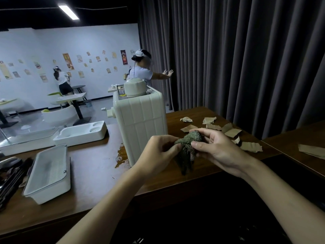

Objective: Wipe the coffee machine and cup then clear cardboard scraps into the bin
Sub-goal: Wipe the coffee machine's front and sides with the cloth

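Pinched between both hands, a grey-green cloth [189,138] is held just above the near edge of the wooden counter [91,166]. Left hand [158,152]: fingers and thumb curled, closed on the cloth's left end. Right hand [216,152]: thumb and fingers clamped on the cloth's upper right part. The bunched top of the cloth is seen between the two hands; the rest hangs down below them in a dark fold.

The coffee machine [140,120], a white ribbed box, is noted standing on the counter directly behind the left hand, its rear side turned to the camera. A pale cup [135,87] is set upside down on the machine's top. A brown spill [121,155] is recorded on the counter against the machine's lower left corner.

Cardboard scraps [230,132] are scattered on the counter to the right of the machine, behind and beside the right hand; none is touched. One further cardboard piece [311,150] lies on the adjoining surface at far right.

At left, a white lidded box [49,173] is placed near the counter's front edge, and a white tray [80,133] with two round recesses lies behind it. A dark curtain [228,50] hangs behind the counter. Two persons wearing headsets are visible in the background room, one [140,71] with a hand on the curtain, the other [61,80] facing a wall.
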A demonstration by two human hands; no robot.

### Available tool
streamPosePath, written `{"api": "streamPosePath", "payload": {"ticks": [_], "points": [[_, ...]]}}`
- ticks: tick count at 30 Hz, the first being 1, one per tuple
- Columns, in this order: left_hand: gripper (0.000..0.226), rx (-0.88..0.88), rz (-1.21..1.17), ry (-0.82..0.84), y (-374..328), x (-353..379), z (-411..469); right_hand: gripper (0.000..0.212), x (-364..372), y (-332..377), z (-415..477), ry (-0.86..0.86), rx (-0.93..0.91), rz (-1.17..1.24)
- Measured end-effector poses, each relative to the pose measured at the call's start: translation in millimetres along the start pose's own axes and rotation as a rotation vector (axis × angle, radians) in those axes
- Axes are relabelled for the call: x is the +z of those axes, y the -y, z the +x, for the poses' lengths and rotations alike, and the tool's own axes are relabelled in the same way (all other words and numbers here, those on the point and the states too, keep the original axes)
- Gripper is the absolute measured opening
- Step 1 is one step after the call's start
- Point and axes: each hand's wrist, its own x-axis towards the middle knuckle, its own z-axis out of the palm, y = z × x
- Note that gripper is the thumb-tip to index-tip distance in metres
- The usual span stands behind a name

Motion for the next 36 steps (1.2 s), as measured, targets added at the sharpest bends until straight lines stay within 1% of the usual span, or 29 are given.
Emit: {"api": "streamPosePath", "payload": {"ticks": [2,6,8,10,12,15,16,18,20,21,23,25,26,27,29,30,31,32,33,34,35,36], "points": [[0.014,-0.030,-0.069,0.025,1,-1,0,0.039,-1,-1,1,-0.007,0.023,-0.026],[0.020,-0.100,-0.196,0.061,2,-6,0,0.042,-3,-2,2,0.018,0.067,-0.011],[0.021,-0.127,-0.223,0.034,3,-8,0,0.043,-4,-3,3,0.037,0.084,-0.080],[0.025,-0.157,-0.224,0.002,4,-12,1,0.042,-5,-2,3,0.027,0.084,-0.226],[0.025,-0.188,-0.229,0.020,2,-16,2,0.041,-4,-1,3,0.028,0.052,-0.346],[0.020,-0.183,-0.218,0.044,-1,-20,3,0.050,4,-3,4,0.084,-0.011,-0.360],[0.016,-0.177,-0.233,0.037,-1,-22,4,0.047,8,-6,6,0.068,-0.049,-0.379],[0.006,-0.171,-0.300,0.025,0,-24,4,0.035,14,-11,8,-0.015,-0.146,-0.418],[0.012,-0.157,-0.367,0.041,-1,-25,2,0.027,19,-14,10,-0.076,-0.222,-0.395],[0.015,-0.144,-0.356,0.041,0,-25,1,0.025,21,-15,11,-0.092,-0.250,-0.370],[0.015,-0.122,-0.280,0.040,3,-28,-1,0.021,23,-15,13,-0.116,-0.291,-0.364],[0.008,-0.132,-0.261,0.102,6,-32,-4,0.014,24,-14,17,-0.149,-0.315,-0.425],[0.012,-0.151,-0.273,0.158,8,-33,-5,0.012,25,-14,19,-0.172,-0.315,-0.442],[0.022,-0.162,-0.260,0.208,9,-34,-7,0.011,25,-14,21,-0.191,-0.308,-0.441],[0.036,-0.131,-0.089,0.229,10,-36,-8,0.012,26,-14,24,-0.165,-0.260,-0.392],[0.038,-0.104,0.022,0.212,11,-37,-7,0.011,25,-14,23,-0.112,-0.215,-0.347],[0.038,-0.079,0.120,0.180,13,-38,-5,0.015,24,-13,22,-0.037,-0.152,-0.295],[0.036,-0.060,0.188,0.150,14,-41,-4,0.028,22,-14,22,0.039,-0.076,-0.259],[0.031,-0.037,0.258,0.131,15,-43,-2,0.042,21,-15,22,0.092,-0.013,-0.281],[0.025,-0.008,0.334,0.111,17,-45,-2,0.052,21,-17,23,0.109,0.006,-0.385],[0.020,0.022,0.401,0.090,19,-47,-1,0.056,22,-19,24,0.092,-0.007,-0.540],[0.016,0.044,0.438,0.068,21,-47,-1,0.054,24,-22,26,0.064,-0.038,-0.693]]}}
